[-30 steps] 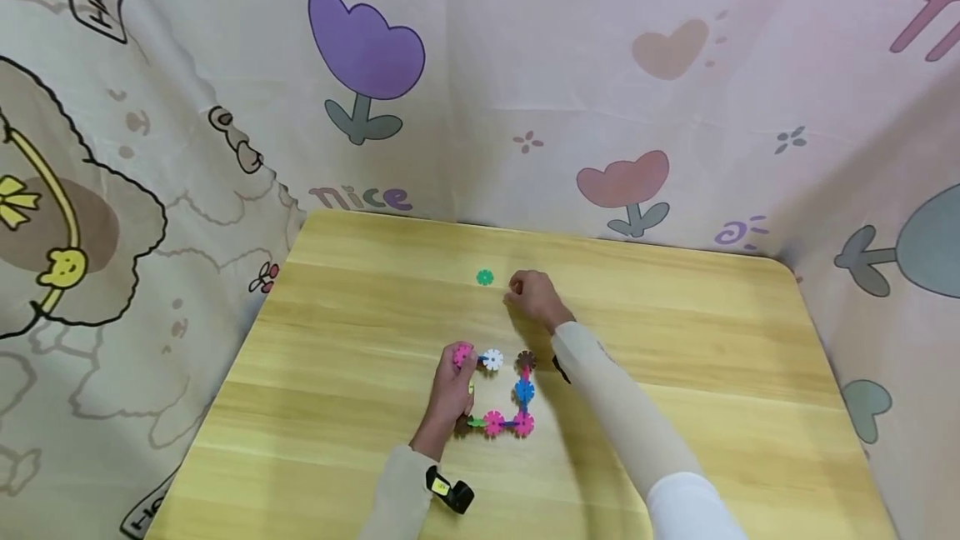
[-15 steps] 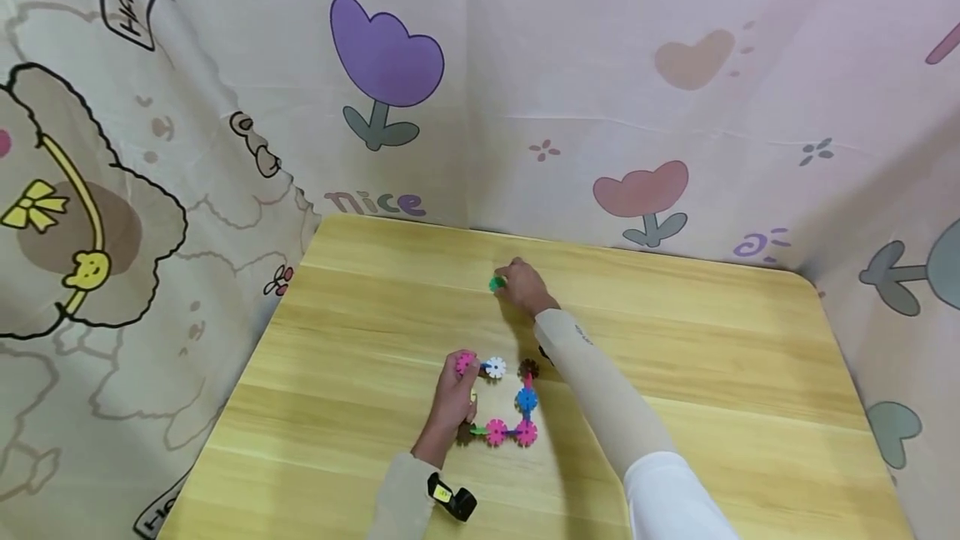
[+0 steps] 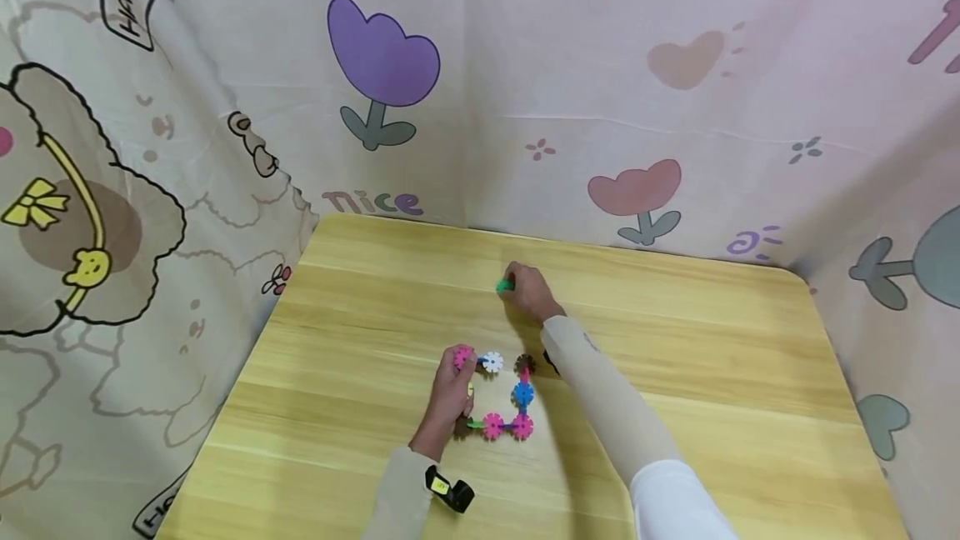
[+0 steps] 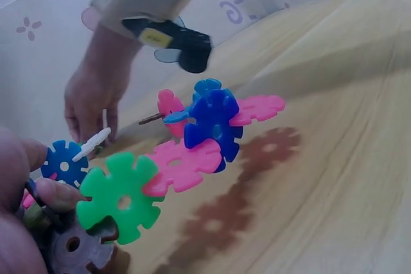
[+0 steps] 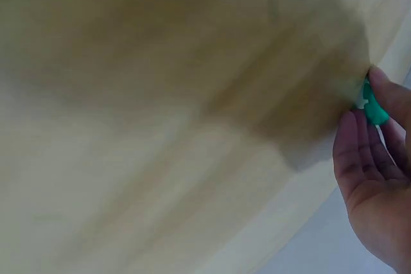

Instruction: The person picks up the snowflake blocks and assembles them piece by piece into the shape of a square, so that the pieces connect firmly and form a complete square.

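Note:
My left hand [image 3: 450, 386] grips the left side of a chain of interlocking plastic snowflake discs, bent into a nearly square frame with a gap at its far side. Its pieces include a white disc [image 3: 492, 362], a blue disc [image 3: 522, 394], pink discs [image 3: 492, 426] and a brown disc [image 3: 525, 363]. In the left wrist view a green disc [image 4: 122, 197] of the chain stands close to the fingers; the palm hides some pieces. Farther back, my right hand [image 3: 532, 292] pinches a loose green disc [image 5: 374, 107] between thumb and fingers, above the table.
A wood-grain table [image 3: 360, 307] lies under both hands. Behind it and at the left hangs a printed cloth [image 3: 510, 65] that meets the table's far edge. A black wrist camera [image 3: 452, 490] sits on the left sleeve.
My right hand has moved left to the loose green disc, taken it between the fingers and drawn it slightly back to the right. The left hand keeps its hold on the chain.

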The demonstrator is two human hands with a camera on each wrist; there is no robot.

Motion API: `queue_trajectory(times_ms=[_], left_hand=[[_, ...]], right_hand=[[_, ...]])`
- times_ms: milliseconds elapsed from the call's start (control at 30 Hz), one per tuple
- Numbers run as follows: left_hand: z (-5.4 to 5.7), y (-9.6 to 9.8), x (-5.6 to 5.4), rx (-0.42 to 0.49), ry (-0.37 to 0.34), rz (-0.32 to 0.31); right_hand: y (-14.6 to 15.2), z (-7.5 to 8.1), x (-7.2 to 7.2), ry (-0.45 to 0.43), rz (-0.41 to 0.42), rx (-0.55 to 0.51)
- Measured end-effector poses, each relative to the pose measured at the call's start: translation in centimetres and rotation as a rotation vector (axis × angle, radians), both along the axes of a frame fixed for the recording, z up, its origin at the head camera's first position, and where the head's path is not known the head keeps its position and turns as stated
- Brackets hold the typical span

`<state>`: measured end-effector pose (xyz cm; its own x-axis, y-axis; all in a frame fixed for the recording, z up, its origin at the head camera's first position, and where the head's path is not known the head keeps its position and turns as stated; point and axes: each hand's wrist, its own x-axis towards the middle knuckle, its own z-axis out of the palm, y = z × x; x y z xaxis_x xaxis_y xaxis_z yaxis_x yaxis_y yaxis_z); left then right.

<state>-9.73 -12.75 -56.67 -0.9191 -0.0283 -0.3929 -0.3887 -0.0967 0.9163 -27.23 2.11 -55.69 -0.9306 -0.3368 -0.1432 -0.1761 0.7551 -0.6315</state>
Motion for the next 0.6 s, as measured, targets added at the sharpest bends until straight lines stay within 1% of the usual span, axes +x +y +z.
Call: queue_trajectory(times_ms=[167, 233, 300, 400, 433, 533, 600], left_hand=[[2.7, 0.4, 0.1, 0.01, 0.027, 0.013], [3.2, 0.5, 0.0, 0.011, 0.023, 0.018], [3.5, 0.6, -0.1, 0.018, 0.016, 0.018], [3.5, 0.7, -0.2, 0.018, 0.028, 0.011], [3.2, 0.7, -0.3, 0.024, 0.032, 0.011], [2.1, 0.8, -0.4, 0.03, 0.049, 0.008], [1.4, 1.0, -0.3, 0.028, 0.055, 0.003]], right_hand=[[2.3, -0.4, 1.8, 0.027, -0.053, -0.059], [3.4, -0.3, 2.8, 0.021, -0.094, -0.101], [4.4, -0.1, 3.8, 0.009, -0.147, -0.149], [5.7, 0.6, 5.5, -0.013, -0.211, -0.241], [6.0, 0.8, 6.1, -0.013, -0.222, -0.266], [6.8, 1.6, 8.1, 0.013, -0.218, -0.318], [7.3, 1.9, 9.5, 0.041, -0.199, -0.33]])
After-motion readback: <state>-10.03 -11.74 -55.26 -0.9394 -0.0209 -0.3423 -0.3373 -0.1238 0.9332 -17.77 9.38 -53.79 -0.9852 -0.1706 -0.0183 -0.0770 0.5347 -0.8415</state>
